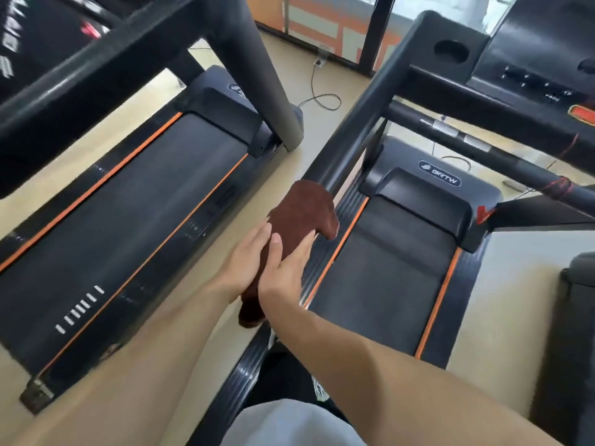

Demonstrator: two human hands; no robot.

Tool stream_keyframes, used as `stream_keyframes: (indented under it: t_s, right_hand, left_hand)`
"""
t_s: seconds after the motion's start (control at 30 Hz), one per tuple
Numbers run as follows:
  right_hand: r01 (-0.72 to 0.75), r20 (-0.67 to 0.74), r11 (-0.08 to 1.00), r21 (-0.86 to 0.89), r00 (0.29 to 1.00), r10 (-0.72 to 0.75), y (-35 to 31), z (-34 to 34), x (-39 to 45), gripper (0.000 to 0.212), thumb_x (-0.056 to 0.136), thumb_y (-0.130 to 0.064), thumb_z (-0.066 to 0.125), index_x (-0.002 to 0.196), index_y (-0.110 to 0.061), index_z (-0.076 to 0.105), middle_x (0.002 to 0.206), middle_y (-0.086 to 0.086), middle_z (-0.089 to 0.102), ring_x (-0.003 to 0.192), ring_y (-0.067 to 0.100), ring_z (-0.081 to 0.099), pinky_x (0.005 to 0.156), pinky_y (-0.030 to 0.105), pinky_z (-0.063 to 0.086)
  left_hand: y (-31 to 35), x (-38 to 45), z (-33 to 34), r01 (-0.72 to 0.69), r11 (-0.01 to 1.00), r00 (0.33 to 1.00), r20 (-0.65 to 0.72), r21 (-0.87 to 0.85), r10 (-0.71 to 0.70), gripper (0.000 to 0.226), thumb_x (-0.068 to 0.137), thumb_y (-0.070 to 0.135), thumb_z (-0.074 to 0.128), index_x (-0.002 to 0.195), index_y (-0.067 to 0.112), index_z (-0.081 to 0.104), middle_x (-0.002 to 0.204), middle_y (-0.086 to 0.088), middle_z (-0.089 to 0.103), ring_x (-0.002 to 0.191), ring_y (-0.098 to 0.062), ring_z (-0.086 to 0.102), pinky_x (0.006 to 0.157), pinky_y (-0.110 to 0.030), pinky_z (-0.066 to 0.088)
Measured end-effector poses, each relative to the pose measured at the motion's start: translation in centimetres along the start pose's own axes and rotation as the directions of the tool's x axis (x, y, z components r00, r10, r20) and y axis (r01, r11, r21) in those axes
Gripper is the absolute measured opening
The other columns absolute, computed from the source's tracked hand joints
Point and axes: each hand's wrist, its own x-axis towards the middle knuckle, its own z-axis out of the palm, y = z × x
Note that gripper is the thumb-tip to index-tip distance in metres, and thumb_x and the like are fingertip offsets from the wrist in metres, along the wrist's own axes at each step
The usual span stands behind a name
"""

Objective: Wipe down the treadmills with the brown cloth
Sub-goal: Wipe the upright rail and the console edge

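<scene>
Head view: I am sandwiching the brown cloth (304, 210) between my flat left hand (248, 255) and right hand (285, 268) — fingers straight — wrapping the treadmill's handrail (360, 140) to wipe it.

A pale beige floor (302, 136) carries everything here. Two black treadmills stand directly on it, side by side with a strip of bare floor between them: the left treadmill (135, 226) with orange stripes along its belt, and the right treadmill (396, 268), marked BRTW on its front cover. A dark cable (318, 98) loops loosely across the floor beyond them, towards the far wall.
</scene>
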Motion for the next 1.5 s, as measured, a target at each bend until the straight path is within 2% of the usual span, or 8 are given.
stream_keyframes:
  t_s: [0.13,0.3,0.57,0.73,0.83,1.0,1.13,1.5]
  right_hand:
    - [-0.013,0.115,0.998,0.056,0.993,0.007,0.3,-0.6,-2.1,0.078,0.106,-0.057,0.035,0.162,-0.033,-0.014,0.171,-0.014,-0.001,0.155,0.003,0.010,0.117,0.022,0.016]
    - [-0.045,0.151,0.995,0.093,0.988,0.031,-0.4,-0.8,-0.6,0.086,0.102,-0.066,0.035,0.159,-0.035,-0.022,0.172,-0.012,-0.006,0.157,0.006,0.002,0.128,0.041,0.015]
    - [0.162,-0.049,0.983,-0.081,0.985,-0.167,-3.4,-2.6,7.4,0.054,0.108,-0.052,0.029,0.157,-0.057,0.007,0.172,-0.012,-0.001,0.157,0.006,-0.002,0.127,0.039,0.016]
    - [0.216,-0.054,0.960,-0.181,0.972,-0.229,-6.6,-4.5,13.6,0.051,0.112,-0.025,0.035,0.160,-0.038,0.028,0.171,-0.015,0.003,0.156,0.004,-0.008,0.117,0.017,0.002]
    - [0.241,-0.098,0.943,-0.228,0.958,-0.268,-8.3,-5.8,17.9,0.050,0.110,-0.017,0.036,0.157,-0.034,0.039,0.170,-0.015,0.014,0.157,0.005,-0.004,0.124,0.023,0.012]
    - [0.414,-0.069,0.841,-0.348,0.883,-0.463,-9.9,-9.0,24.6,0.059,0.099,-0.005,0.034,0.156,-0.018,0.041,0.167,-0.005,0.025,0.158,0.008,0.002,0.129,0.033,0.012]
    - [0.352,-0.070,0.815,-0.461,0.901,-0.429,-11.8,-11.7,29.6,0.057,0.104,-0.007,0.041,0.160,-0.019,0.032,0.169,-0.009,0.012,0.156,0.005,-0.008,0.128,0.037,0.015]
    - [0.325,0.010,0.689,-0.648,0.908,-0.418,-16.3,-17.6,39.2,0.053,0.110,-0.018,0.033,0.162,-0.013,0.024,0.170,0.002,0.019,0.158,0.015,-0.007,0.128,0.037,0.014]
  left_hand:
    - [-1.7,-1.5,0.6,0.008,0.999,0.993,-0.116,-0.052,-0.014,0.035,0.109,0.043,0.035,0.140,0.042,0.053,0.126,0.036,0.054,0.121,0.013,0.049,0.101,-0.009,0.034]
    - [0.2,0.7,0.5,0.052,0.994,0.995,-0.084,0.095,-0.044,0.043,0.109,0.041,0.036,0.146,0.030,0.054,0.143,0.015,0.054,0.133,-0.005,0.048,0.114,-0.026,0.032]
    - [5.9,8.0,2.2,0.011,0.978,0.997,0.077,0.209,-0.028,0.049,0.109,0.045,0.034,0.154,0.028,0.044,0.158,0.010,0.041,0.146,-0.009,0.035,0.113,-0.020,0.021]
    - [9.2,13.7,4.7,-0.064,0.983,0.983,0.183,0.170,0.032,0.045,0.112,0.032,0.028,0.154,0.025,0.043,0.157,0.007,0.042,0.145,-0.009,0.037,0.124,-0.034,0.022]
    - [11.7,17.3,6.5,-0.150,0.961,0.963,0.253,0.232,0.089,0.051,0.106,0.037,0.032,0.151,0.018,0.047,0.151,-0.002,0.050,0.140,-0.018,0.045,0.120,-0.039,0.030]
    - [13.6,25.0,10.1,-0.142,0.974,0.969,0.226,0.175,0.101,0.049,0.086,0.061,0.034,0.130,0.050,0.053,0.137,-0.003,0.063,0.128,-0.027,0.057,0.113,-0.047,0.041]
    - [19.3,26.5,13.0,-0.226,0.911,0.973,0.131,0.345,0.191,0.046,0.104,0.037,0.032,0.148,0.028,0.043,0.147,-0.003,0.052,0.130,-0.030,0.055,0.107,-0.039,0.040]
    - [27.0,33.3,19.0,-0.323,0.700,0.939,0.123,0.636,0.322,0.056,0.107,0.035,0.028,0.161,0.029,0.016,0.168,-0.002,0.016,0.137,-0.035,0.044,0.108,-0.052,0.037]
